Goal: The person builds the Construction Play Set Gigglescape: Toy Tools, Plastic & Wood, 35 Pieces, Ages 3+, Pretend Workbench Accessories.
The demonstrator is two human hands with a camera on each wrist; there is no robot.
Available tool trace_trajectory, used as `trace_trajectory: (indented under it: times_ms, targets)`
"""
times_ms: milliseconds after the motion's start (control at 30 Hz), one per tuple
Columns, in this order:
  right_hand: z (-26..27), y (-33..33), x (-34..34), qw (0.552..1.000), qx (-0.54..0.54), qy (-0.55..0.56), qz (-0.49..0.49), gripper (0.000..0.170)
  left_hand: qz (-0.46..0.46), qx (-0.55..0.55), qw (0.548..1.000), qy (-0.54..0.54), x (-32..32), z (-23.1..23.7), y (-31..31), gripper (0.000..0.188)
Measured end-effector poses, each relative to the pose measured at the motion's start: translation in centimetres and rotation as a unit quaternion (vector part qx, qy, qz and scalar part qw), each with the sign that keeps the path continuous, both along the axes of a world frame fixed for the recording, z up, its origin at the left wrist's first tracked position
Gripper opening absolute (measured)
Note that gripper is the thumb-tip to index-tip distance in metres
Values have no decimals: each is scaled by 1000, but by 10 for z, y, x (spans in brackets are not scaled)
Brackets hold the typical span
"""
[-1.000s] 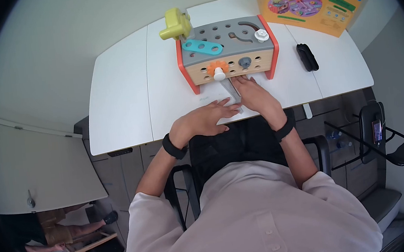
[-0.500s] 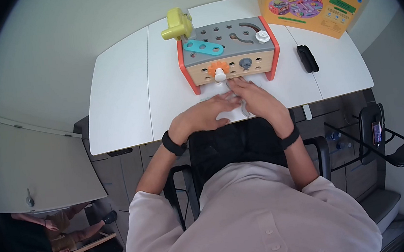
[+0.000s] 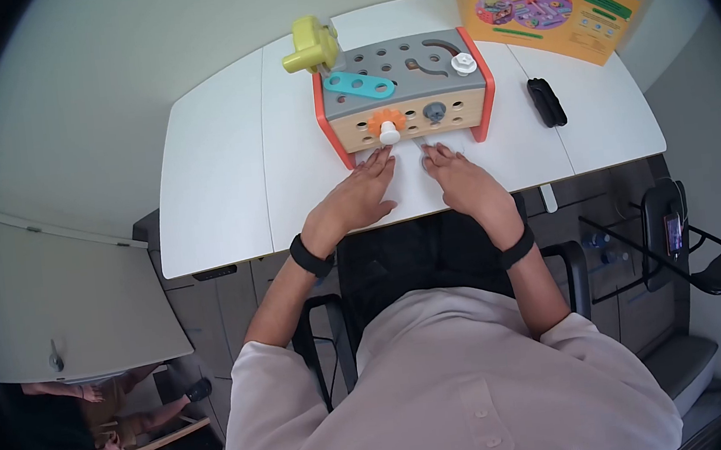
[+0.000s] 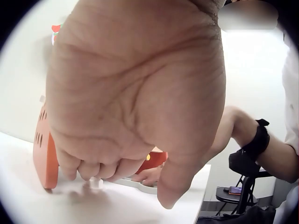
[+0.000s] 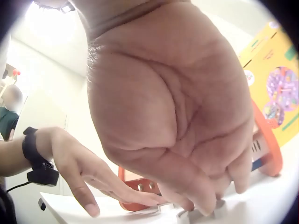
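Note:
A toy workbench [image 3: 407, 119] with red-orange sides and a grey top stands on the white table. On its wooden front are an orange gear [image 3: 386, 125] with a white bolt [image 3: 389, 134] and a grey knob [image 3: 435, 112]. My left hand [image 3: 354, 198] lies palm down, fingers stretched toward the bench's lower edge below the gear. A small white piece [image 4: 96, 183] shows at its fingertips in the left wrist view. My right hand [image 3: 469, 184] reaches forward beside it, fingertips at a flat pale grey piece [image 5: 188, 215], mostly hidden in the head view.
A turquoise strip with holes [image 3: 359, 84] and a lime-green vise-like part [image 3: 313, 46] are on the bench's left, a white nut [image 3: 464, 64] at right. A yellow box [image 3: 560, 2] and a black case [image 3: 547, 103] stand on the right. Another person's legs [image 3: 149, 416] show lower left.
The long grey piece between my hands has gone mostly out of sight toward the bench. My left hand has moved forward, away from the right hand, its fingers now pointing at the bench.

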State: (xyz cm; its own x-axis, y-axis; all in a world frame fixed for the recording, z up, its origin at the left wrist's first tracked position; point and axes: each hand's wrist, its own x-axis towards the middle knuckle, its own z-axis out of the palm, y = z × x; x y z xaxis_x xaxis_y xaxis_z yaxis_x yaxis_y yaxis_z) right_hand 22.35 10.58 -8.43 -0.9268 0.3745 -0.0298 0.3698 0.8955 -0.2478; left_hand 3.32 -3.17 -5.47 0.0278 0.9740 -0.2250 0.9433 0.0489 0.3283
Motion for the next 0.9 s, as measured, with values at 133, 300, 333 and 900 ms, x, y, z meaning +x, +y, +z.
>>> trace_trajectory:
  times_ms: [133, 300, 333, 900]
  targets:
    - [-4, 13, -19, 1000, 3, 26, -6, 44, 4, -10, 1000, 5, -4, -1, -2, 78]
    - [2, 23, -20, 1000, -23, 2, 8, 47, -19, 32, 999, 10, -8, -10, 0, 76]
    - [4, 25, -17, 999, -35, -1, 13, 49, -18, 32, 999, 8, -7, -10, 0, 76]
    - [53, 38, 42, 941, -287, 177, 33, 47, 14, -10, 987, -162, -16, 42, -26, 53]
